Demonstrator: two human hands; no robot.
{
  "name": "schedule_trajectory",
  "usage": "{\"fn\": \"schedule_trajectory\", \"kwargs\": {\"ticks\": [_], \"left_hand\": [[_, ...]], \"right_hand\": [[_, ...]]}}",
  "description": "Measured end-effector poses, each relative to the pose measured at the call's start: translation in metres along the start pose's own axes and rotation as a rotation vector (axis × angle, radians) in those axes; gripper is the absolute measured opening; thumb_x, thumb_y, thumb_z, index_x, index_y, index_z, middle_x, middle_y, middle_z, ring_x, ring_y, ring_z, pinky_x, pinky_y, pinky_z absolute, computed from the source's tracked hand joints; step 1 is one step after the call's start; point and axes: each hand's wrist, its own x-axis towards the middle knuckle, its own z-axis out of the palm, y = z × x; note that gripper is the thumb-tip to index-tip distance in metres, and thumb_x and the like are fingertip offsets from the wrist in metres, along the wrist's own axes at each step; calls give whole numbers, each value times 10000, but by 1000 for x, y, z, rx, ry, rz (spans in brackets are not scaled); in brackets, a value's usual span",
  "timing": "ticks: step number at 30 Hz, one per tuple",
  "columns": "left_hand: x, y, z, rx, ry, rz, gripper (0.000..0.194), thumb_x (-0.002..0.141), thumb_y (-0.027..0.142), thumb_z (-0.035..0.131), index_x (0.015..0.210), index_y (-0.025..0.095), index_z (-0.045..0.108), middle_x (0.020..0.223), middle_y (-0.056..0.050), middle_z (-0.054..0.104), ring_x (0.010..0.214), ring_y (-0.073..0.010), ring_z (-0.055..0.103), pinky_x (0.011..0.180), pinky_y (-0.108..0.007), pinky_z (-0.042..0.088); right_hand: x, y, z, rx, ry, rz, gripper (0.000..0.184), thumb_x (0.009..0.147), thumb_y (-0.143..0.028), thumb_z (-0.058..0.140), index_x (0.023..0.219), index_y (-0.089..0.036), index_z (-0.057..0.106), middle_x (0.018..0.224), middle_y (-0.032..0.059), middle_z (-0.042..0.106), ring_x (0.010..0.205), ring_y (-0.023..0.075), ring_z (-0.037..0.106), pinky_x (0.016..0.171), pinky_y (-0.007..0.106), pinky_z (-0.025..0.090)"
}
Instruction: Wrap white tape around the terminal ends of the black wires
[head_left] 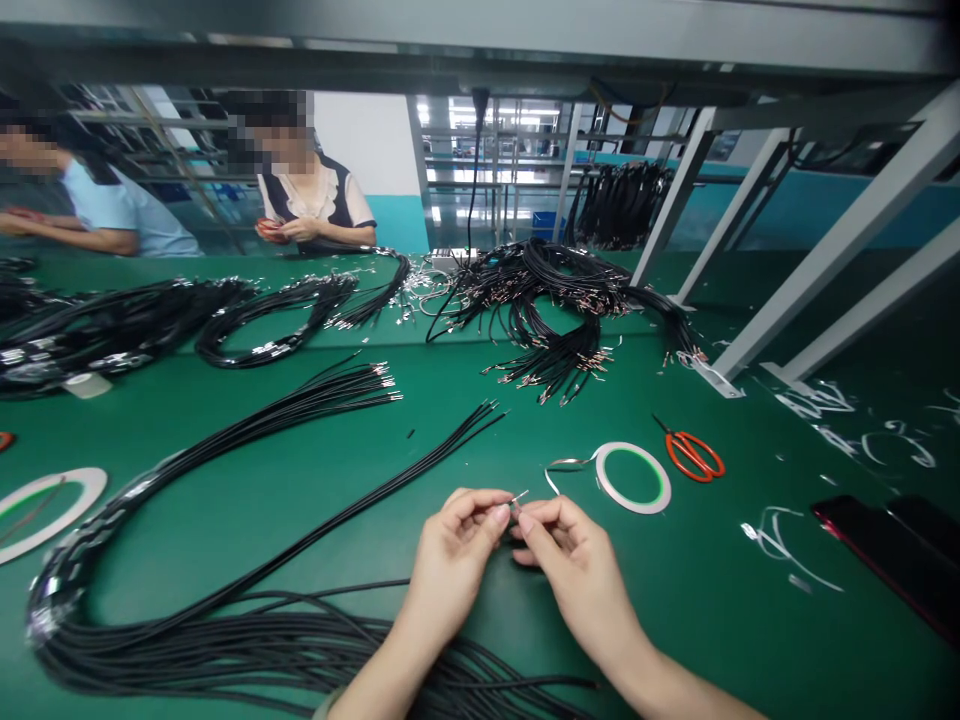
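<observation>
The green tabletop [187, 560] carries the work. At left, the long black cable bundle [52, 610] bends in a U, its wrapped curve to the left and its ends pointing right, an arrangement that presumably keeps single ends within reach. The dark cable heap [559, 265] lies at the far side, seemingly to leave the near area for handling. The left hand [450, 560] and right hand [581, 560] meet low over the near centre, apparently for close fingertip control. The tape roll [666, 485] lies flat just beyond the right hand, its loose end towards the fingers; the red-handled scissors [721, 465] lie to its right, both handy. Smallest, the wire tip [520, 496] projects from the left hand's narrow thumb-and-finger pinch, pointing far and right. The right thumb and forefinger are nearly together just beside it; whether they grip anything cannot be told.
</observation>
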Motion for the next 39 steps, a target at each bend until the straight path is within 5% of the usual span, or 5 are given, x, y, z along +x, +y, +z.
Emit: {"fn": "schedule_trajectory", "kwargs": {"ticks": [5, 12, 28, 39], "left_hand": [[-4, -4, 3, 192, 40, 95, 179, 853, 316, 570, 885, 189, 691, 762, 4, 564, 616, -116, 585, 571, -228, 492], [-8, -1, 4, 264, 53, 62, 201, 885, 335, 514, 836, 186, 640, 747, 20, 533, 559, -94, 575, 531, -210, 473], [-4, 0, 2, -11, -47, -177, 304, 825, 429, 571, 735, 139, 578, 451, 57, 481, 379, -53, 373, 395, -154, 310], [0, 8, -2, -7, -81, -198, 367, 808, 438, 608, 1002, 128, 639, 526, 61, 450, 459, -66, 364, 435, -158, 308]], "right_hand": [[0, -2, 1, -55, 11, -85, 181, 864, -344, 594, 807, -174, 623, 1039, 77, 575, 933, 219, 600, 672, 294, 559], [1, 0, 1, -46, 7, -39, 188, 870, -360, 585, 832, -177, 596, 720, -4, 593, 637, 126, 573, 569, 232, 537], [3, -2, 0, -62, -19, -34, 213, 865, -375, 592, 827, -166, 612, 732, 9, 633, 610, 111, 568, 560, 215, 528], [5, 2, -3, -74, 15, -32, 219, 851, -376, 606, 807, -163, 617, 661, -14, 585, 576, 111, 538, 529, 220, 519]]}}
